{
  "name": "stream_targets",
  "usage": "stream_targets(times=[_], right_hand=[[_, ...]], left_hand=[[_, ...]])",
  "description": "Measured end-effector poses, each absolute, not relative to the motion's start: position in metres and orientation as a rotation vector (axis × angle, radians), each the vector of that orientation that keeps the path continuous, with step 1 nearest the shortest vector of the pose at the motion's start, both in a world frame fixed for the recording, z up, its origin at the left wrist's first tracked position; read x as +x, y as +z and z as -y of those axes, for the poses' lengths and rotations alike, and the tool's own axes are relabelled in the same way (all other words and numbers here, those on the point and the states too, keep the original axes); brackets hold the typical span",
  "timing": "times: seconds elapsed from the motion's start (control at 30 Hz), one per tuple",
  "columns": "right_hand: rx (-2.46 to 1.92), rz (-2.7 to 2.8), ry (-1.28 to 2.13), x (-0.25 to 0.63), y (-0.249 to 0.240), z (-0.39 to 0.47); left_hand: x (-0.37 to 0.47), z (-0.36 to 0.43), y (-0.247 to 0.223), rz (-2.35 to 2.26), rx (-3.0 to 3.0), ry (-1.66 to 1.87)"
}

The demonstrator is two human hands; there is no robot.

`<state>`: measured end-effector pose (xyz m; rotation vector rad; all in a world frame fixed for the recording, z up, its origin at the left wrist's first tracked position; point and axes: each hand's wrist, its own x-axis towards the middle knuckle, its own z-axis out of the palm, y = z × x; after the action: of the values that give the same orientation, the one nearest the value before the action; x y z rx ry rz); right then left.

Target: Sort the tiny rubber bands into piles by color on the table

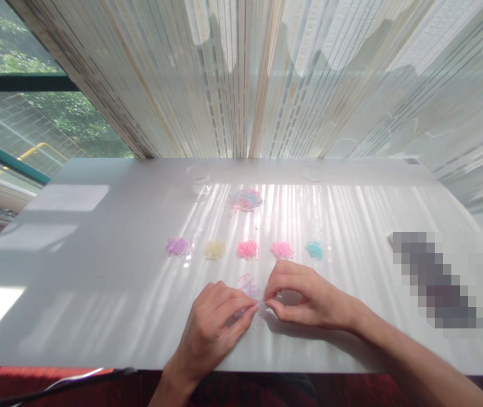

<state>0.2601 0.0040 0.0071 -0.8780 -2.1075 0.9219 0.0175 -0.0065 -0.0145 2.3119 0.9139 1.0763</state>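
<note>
My left hand (218, 319) is pinched, thumb against forefinger, over a loose mixed pile of small rubber bands (250, 290) in pink and lilac. Close on its right, my right hand (304, 294) also pinches at the pile's edge. Whatever lies between the fingertips is too small to make out. Beyond the hands runs a row of small heaps of bands: purple (177, 246), yellow (214, 249), red (247, 249), pink (282, 249) and turquoise (314, 249). Farther back lies a larger mixed heap of bands (246, 199).
A clear round container (200, 182) stands at the back of the white table (109, 249), with a clear round lid (312, 173) to its right. A blurred-out object (440, 280) lies on the right. Striped curtains (241, 79) hang behind; a cable (75, 381) runs below the front edge.
</note>
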Motion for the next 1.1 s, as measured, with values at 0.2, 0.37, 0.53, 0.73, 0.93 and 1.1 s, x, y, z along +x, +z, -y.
stream_targets(times=[0.2,0.37,0.53,0.73,0.93,1.1], right_hand=[[-0.904,2.146,0.755,0.265,0.012,-0.007],[-1.179,2.082,0.451,0.29,0.02,-0.017],[-1.441,2.017,0.357,0.306,0.016,-0.026],[-1.528,1.985,0.333,0.301,0.012,-0.027],[-1.574,1.967,0.349,0.296,0.009,-0.025],[-1.603,1.986,0.41,0.296,0.01,-0.024]], left_hand=[[0.019,0.004,-0.014,-0.95,2.296,1.127],[0.017,0.005,-0.015,-0.994,2.251,1.166],[0.015,0.007,-0.018,-0.946,2.252,1.161],[0.015,0.006,-0.018,-0.926,2.222,1.163],[0.017,0.005,-0.013,-0.937,2.216,1.185],[0.018,0.005,-0.012,-0.955,2.234,1.164]])
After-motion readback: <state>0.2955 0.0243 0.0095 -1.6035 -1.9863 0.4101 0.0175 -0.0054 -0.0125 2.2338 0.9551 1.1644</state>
